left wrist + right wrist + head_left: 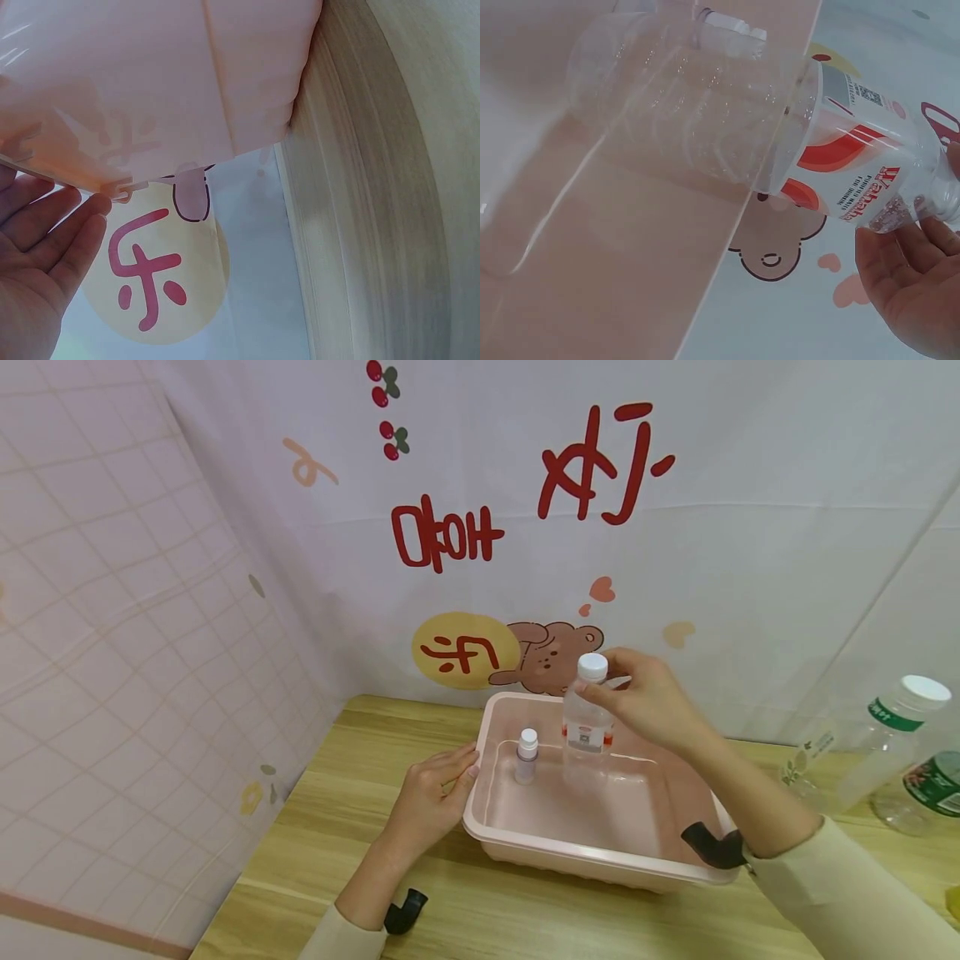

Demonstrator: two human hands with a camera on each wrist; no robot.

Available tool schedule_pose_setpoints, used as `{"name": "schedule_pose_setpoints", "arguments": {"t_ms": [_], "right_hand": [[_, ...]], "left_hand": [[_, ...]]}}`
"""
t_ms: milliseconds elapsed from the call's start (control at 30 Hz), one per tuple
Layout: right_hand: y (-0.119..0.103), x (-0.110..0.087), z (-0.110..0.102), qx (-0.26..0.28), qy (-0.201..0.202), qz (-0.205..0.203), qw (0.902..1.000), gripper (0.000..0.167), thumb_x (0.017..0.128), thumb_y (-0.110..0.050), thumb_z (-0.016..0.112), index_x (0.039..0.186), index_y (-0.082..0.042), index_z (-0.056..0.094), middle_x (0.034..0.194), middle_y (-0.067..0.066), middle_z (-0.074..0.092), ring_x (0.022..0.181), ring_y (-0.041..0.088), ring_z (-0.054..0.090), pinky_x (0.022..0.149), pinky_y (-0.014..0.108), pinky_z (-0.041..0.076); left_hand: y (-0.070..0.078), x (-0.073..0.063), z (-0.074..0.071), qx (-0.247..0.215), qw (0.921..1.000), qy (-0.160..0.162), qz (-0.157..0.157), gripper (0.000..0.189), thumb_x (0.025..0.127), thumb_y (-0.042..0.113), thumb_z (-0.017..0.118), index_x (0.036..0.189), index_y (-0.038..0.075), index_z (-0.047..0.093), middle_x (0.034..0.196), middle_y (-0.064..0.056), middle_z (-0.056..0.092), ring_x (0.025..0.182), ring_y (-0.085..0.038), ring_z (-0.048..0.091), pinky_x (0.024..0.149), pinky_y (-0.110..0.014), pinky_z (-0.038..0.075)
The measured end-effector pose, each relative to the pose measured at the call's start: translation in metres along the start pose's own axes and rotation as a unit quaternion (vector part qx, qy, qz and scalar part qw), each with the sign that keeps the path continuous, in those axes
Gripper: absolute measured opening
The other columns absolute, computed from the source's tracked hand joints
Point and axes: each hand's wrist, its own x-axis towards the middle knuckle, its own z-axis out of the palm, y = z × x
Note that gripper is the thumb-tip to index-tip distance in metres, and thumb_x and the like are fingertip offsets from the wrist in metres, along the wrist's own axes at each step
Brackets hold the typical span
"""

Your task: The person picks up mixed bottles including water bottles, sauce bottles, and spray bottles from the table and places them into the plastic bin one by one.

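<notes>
My right hand (637, 697) grips a clear plastic water bottle (588, 718) near its neck, just below the white cap. The bottle is upright, its lower part inside a pink plastic basin (592, 855); a white and red label (855, 157) wraps it in the right wrist view. With thumb on the rim and fingers under the lip, my left hand (435, 789) holds the basin's left side. Its fingers (71, 232) show below the rim in the left wrist view. A small white-capped bottle (527, 756) stands inside the basin at the left.
Two larger clear bottles are at the right of the wooden table (337, 827), one with a white cap (924, 690), the other with a green label (937, 783). A printed cloth (465, 443) hangs right behind the basin, and a checked one (112, 610) borders the left.
</notes>
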Motion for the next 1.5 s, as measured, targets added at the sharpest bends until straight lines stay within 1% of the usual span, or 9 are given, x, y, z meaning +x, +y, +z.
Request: {"name": "schedule_pose_setpoints", "arguments": {"t_ms": [200,333,433,633,800,1033,1500], "right_hand": [[0.006,0.001,0.006,-0.007,-0.027,0.002,0.9996,0.027,0.096,-0.031,0.077,0.112,-0.009,0.071,0.107,0.007,0.073,0.105,0.025,0.067,0.089,0.044,0.059],[0.008,0.001,0.009,-0.013,-0.037,0.007,0.9992,0.025,0.096,-0.029,0.077,0.110,-0.010,0.070,0.105,0.006,0.072,0.102,0.026,0.068,0.086,0.043,0.058],[0.009,0.001,0.010,-0.016,-0.040,0.008,0.9990,0.024,0.095,-0.027,0.077,0.111,-0.009,0.070,0.105,0.006,0.072,0.103,0.028,0.070,0.086,0.043,0.057],[0.011,0.002,0.013,-0.024,-0.044,-0.001,0.9987,0.025,0.095,-0.025,0.077,0.112,-0.007,0.071,0.105,0.006,0.072,0.110,0.030,0.068,0.089,0.047,0.055],[0.011,0.003,0.014,-0.027,-0.047,0.000,0.9985,0.027,0.094,-0.021,0.078,0.114,-0.006,0.071,0.107,0.008,0.073,0.111,0.031,0.067,0.091,0.050,0.055],[0.013,0.003,0.015,-0.032,-0.055,-0.001,0.9980,0.031,0.093,-0.022,0.079,0.116,-0.003,0.069,0.110,0.011,0.073,0.113,0.035,0.066,0.094,0.055,0.055],[0.015,0.005,0.014,-0.038,-0.065,-0.007,0.9971,0.029,0.092,-0.017,0.080,0.116,-0.004,0.069,0.109,0.010,0.071,0.115,0.036,0.066,0.096,0.056,0.056]], "left_hand": [[0.000,0.000,0.000,-0.005,1.0000,0.001,0.008,0.026,0.095,0.002,0.073,0.120,-0.006,0.075,0.127,-0.019,0.072,0.116,-0.032,0.071,0.096,-0.044,0.059],[-0.001,0.000,0.000,-0.004,0.9999,0.001,0.010,0.026,0.095,0.002,0.073,0.120,-0.006,0.075,0.127,-0.019,0.072,0.116,-0.033,0.071,0.097,-0.045,0.059],[-0.001,0.000,0.000,-0.003,1.0000,0.001,0.009,0.027,0.095,0.003,0.073,0.120,-0.006,0.075,0.127,-0.019,0.072,0.116,-0.033,0.071,0.097,-0.045,0.059],[-0.001,0.000,0.000,-0.002,1.0000,0.001,0.009,0.026,0.096,0.003,0.073,0.120,-0.006,0.075,0.127,-0.019,0.072,0.116,-0.032,0.071,0.097,-0.046,0.059],[-0.002,0.000,0.001,0.000,1.0000,0.001,0.009,0.026,0.095,0.003,0.073,0.120,-0.006,0.076,0.126,-0.019,0.072,0.116,-0.032,0.071,0.096,-0.046,0.059],[-0.002,0.000,0.000,0.003,1.0000,0.001,0.007,0.026,0.095,0.003,0.073,0.120,-0.006,0.076,0.127,-0.019,0.072,0.116,-0.033,0.071,0.097,-0.045,0.059],[-0.001,0.000,-0.001,-0.002,1.0000,0.000,-0.007,0.027,0.096,0.004,0.073,0.121,-0.004,0.076,0.127,-0.018,0.072,0.117,-0.031,0.071,0.098,-0.045,0.059]]}}
